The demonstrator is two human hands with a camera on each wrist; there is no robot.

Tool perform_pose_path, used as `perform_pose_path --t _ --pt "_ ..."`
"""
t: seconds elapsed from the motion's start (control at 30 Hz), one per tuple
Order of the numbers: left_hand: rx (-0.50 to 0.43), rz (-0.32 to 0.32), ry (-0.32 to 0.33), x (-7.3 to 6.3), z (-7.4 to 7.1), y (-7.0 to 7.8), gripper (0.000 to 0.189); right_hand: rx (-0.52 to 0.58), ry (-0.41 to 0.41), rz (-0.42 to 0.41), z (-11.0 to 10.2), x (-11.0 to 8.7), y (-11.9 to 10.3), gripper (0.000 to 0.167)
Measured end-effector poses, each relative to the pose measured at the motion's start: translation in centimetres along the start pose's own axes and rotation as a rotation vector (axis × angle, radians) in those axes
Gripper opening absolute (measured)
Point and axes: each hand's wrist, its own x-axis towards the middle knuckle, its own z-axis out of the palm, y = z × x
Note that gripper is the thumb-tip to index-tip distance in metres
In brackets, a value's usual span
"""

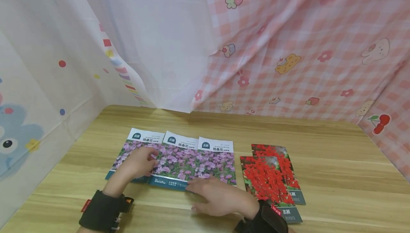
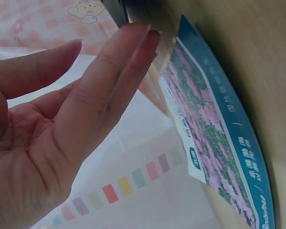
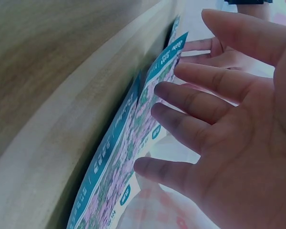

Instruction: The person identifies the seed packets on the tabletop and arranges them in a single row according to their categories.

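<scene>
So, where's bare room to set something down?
Bare wood-grain tabletop lies right of the red-flowered rectangular packets, and behind them, towards the pink checked cloth. Crowded: the purple-flowered packets, with left hand and right hand at them.

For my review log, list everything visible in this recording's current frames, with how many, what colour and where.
Purple-flower packets: three, purple and green with white tops and teal bottom bands, in a row left to centre on the table
Red-flower packets: two, red and green with dark bottom bands, overlapping at right
Table: one, light brown wood grain, under the packets
Checked cloth: sheet count unclear, pink and white with cartoon prints, back and right
White cloth: sheet count unclear, white with coloured prints, left and back
Wristbands: two, black with red tags, one per wrist
Left hand: one, bare, over the left purple-flower packet
Right hand: one, bare, by the centre and right purple-flower packets' lower edges
</scene>
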Motion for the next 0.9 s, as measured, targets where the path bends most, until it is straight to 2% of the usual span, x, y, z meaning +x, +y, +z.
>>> perform_pose_path --t 0.1,0.33,0.43,0.53,0.6,0.77,0.83,0.9 --pt "0.038 0.026 0.004 -0.08 0.02 0.17 0.034 -0.005 -0.018 -0.007 0.06 0.2 -0.15 0.052" --pt "0.048 0.044 0.002 -0.28 0.09 0.57 0.037 -0.034 -0.05 -0.005 0.11 0.38 -0.56 0.054" --pt "0.097 0.088 0.008 -0.35 0.03 0.6 0.037 -0.045 -0.06 0.004 0.18 0.38 -0.67 0.053" --pt "0.144 0.162 -0.018 -0.46 -0.02 0.68 0.035 -0.049 -0.068 0.002 0.25 0.39 -0.7 0.052" --pt "0.155 0.21 -0.073 -0.56 -0.05 0.72 0.035 -0.049 -0.075 -0.002 0.28 0.43 -0.68 0.051" --pt "0.187 0.301 -0.293 -0.81 0.07 0.72 0.04 -0.049 -0.099 0.0 0.34 0.57 -0.75 0.051" --pt "0.197 0.298 -0.358 -0.89 0.26 0.78 0.042 -0.052 -0.108 0.002 0.35 0.59 -0.78 0.052" --pt "0.205 0.281 -0.389 -0.96 0.46 0.89 0.043 -0.052 -0.114 0.004 0.33 0.62 -0.79 0.052"
